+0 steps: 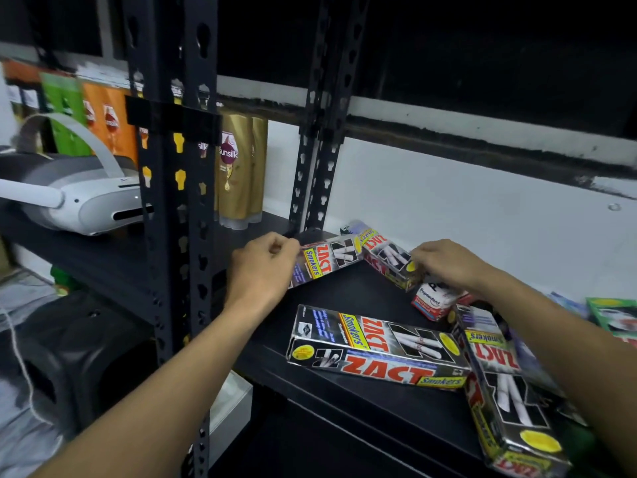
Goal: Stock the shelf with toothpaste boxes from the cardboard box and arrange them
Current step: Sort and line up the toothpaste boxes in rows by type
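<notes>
A black metal shelf (348,305) carries several toothpaste boxes lying at loose angles. Nearest lies a long Zact Smokers box (375,350), flat across the board; to its right a second Zact box (506,391) runs toward the near edge. At the far left, the left hand (262,270) pinches the end of a tilted Zact box (325,262). Beside it the right hand (444,263) has its fingers curled on the end of another Zact box (389,258), which touches a small red Pepsodent box (436,301). Gold Sunsilk bottles (239,174) stand far left, beyond a white headset (86,198).
</notes>
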Action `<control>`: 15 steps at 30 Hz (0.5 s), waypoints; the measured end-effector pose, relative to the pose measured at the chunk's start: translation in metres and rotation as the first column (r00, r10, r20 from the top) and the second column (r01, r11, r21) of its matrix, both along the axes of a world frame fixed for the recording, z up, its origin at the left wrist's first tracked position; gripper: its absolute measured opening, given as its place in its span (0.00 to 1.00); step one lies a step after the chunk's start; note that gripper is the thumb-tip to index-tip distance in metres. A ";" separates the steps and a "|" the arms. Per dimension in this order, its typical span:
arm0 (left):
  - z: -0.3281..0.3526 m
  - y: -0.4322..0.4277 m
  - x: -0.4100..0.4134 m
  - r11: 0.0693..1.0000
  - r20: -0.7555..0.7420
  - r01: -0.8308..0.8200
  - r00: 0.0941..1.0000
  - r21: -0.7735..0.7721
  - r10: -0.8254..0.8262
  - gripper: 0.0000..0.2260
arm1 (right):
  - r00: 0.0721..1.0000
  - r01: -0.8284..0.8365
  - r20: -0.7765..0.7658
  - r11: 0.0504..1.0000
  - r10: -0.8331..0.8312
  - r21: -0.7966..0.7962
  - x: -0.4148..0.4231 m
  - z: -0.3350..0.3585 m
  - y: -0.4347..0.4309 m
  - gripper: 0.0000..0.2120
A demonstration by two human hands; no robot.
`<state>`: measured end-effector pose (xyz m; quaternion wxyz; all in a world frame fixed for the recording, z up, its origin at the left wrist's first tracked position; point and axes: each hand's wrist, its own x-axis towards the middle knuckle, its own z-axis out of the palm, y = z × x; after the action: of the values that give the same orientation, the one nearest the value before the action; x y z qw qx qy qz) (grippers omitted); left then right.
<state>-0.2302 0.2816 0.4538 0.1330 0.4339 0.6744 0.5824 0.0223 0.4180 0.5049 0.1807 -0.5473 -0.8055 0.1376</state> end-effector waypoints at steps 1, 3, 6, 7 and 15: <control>0.000 0.000 0.000 1.000 -0.002 0.003 1.000 -0.004 -0.003 0.11 | 0.998 0.022 0.066 0.999 -0.024 0.030 0.002 -0.001 0.005 0.11; 0.000 0.000 -0.001 1.000 -0.006 0.011 1.000 -0.014 -0.011 0.12 | 0.990 0.035 0.135 0.996 -0.047 0.087 0.000 -0.003 0.009 0.13; 0.001 0.002 -0.002 0.999 -0.025 0.029 0.999 -0.026 -0.029 0.14 | 0.983 -0.008 0.183 0.998 -0.002 0.056 -0.006 -0.002 0.007 0.25; 0.001 0.003 -0.003 0.999 -0.041 0.029 0.999 -0.025 -0.030 0.14 | 0.973 -0.024 0.230 0.998 0.010 0.056 -0.008 -0.001 0.007 0.27; -0.005 0.014 -0.005 0.986 -0.276 -0.002 0.960 -0.168 -0.045 0.24 | 0.948 -0.094 0.310 0.994 0.071 0.059 -0.015 0.005 0.025 0.23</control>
<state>-0.2356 0.2957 0.4484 0.0791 0.5063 0.7279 0.4556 0.0077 0.4432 0.5101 0.0673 -0.5208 -0.8505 0.0288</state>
